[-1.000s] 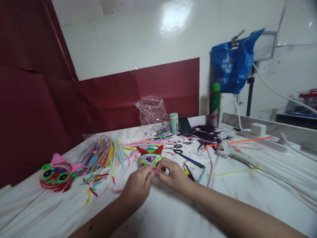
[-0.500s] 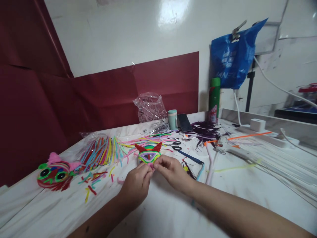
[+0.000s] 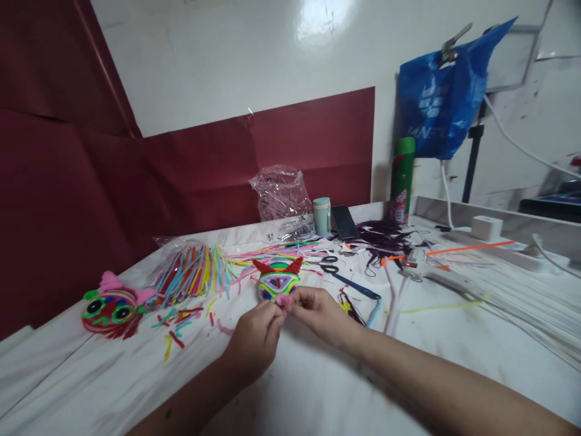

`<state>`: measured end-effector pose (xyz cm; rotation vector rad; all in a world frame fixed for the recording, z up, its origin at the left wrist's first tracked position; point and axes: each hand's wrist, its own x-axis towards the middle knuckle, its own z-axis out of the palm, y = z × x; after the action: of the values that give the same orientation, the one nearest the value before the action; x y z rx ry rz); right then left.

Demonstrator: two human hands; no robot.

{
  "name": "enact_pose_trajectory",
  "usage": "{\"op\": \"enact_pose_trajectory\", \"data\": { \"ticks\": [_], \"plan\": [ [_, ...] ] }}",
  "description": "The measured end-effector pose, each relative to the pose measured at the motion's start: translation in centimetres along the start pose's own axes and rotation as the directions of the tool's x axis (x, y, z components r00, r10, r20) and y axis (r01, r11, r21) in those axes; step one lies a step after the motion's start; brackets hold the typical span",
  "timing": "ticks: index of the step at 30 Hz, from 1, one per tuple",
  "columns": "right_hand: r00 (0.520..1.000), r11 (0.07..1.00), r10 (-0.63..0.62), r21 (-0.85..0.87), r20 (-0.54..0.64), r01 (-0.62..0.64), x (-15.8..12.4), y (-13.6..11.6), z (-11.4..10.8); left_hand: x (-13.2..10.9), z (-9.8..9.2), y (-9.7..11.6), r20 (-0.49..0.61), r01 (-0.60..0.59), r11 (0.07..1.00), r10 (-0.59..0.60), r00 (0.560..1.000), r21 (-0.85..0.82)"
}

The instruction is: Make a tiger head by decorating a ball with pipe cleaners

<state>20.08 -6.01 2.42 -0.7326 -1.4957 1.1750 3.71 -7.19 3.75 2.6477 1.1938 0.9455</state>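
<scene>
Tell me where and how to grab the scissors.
Take the scissors by their black finger loops, reaching from the right: the loops face that way, while the blades point left toward the horned figure. They seem to lie flat, so a downward grip probably suits.

Head view, forward and downward

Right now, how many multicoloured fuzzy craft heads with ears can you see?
2. The pink-eared head lies left on the white marbled table; the red-eared head is central, just beyond the left hand and right hand. Others could be hidden.
</scene>
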Motion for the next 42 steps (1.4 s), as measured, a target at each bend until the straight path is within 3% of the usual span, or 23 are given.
{"op": "enact_pose_trajectory", "data": {
  "ticks": [7, 14, 20, 25, 27, 30, 32, 34, 40, 42],
  "plan": [
    [0.987, 0.987, 0.012, 0.160, -0.158, 0.014, 0.1, 0.1, 0.2, -0.2, 0.1, 0.5, -0.028, -0.149, 0.986, 0.151, 0.988, 0.079],
    [0.987, 0.949, 0.072, 0.314, -0.144, -0.023, 0.0, 0.6, 0.9, -0.1, -0.5, 1.0, -0.075, -0.187, 0.971, 0.200, 0.977, 0.149],
    [0.985, 0.995, -0.078, 0.045, -0.153, 0.085, -0.4, -0.9, 0.2, -0.7, -0.2, 1.6, -0.086, -0.242, 0.936, 0.271, 0.959, 0.256],
    [0.955, 0.972, -0.083, 0.189, -0.285, 0.141, 1.1, -2.0, -2.1, -2.4, 1.6, 1.7, -0.008, -0.225, 0.941, 0.234, 0.972, 0.251],
    [0.968, 0.976, -0.058, 0.188, -0.244, 0.106, 1.4, -2.0, -2.3, -2.5, 1.8, 1.6, -0.047, -0.165, 0.963, 0.179, 0.983, 0.215],
    [0.998, 0.989, 0.012, 0.151, -0.056, -0.003, 0.8, -1.4, -1.3, -2.0, 1.2, 1.3, -0.125, -0.094, 0.981, 0.116, 0.985, 0.169],
    [0.998, 0.993, 0.033, 0.108, 0.048, -0.038, 0.1, -1.1, -0.4, -1.6, 0.7, 1.2, -0.137, -0.104, 0.982, 0.126, 0.983, 0.161],
    [0.996, 0.995, 0.037, 0.085, 0.080, -0.044, -0.4, -0.8, 0.3, -1.4, 0.4, 1.3, -0.119, -0.141, 0.975, 0.163, 0.979, 0.172],
    [0.988, 0.967, 0.041, 0.255, -0.146, -0.003, -0.3, -0.2, 0.5, -1.3, 0.1, 1.8, -0.112, -0.204, 0.939, 0.242, 0.964, 0.277],
    [0.985, 0.942, 0.066, 0.336, -0.161, -0.008, -0.2, -0.2, 0.6, -1.1, -0.2, 1.9, -0.120, -0.192, 0.933, 0.238, 0.964, 0.305]
  ]
}}
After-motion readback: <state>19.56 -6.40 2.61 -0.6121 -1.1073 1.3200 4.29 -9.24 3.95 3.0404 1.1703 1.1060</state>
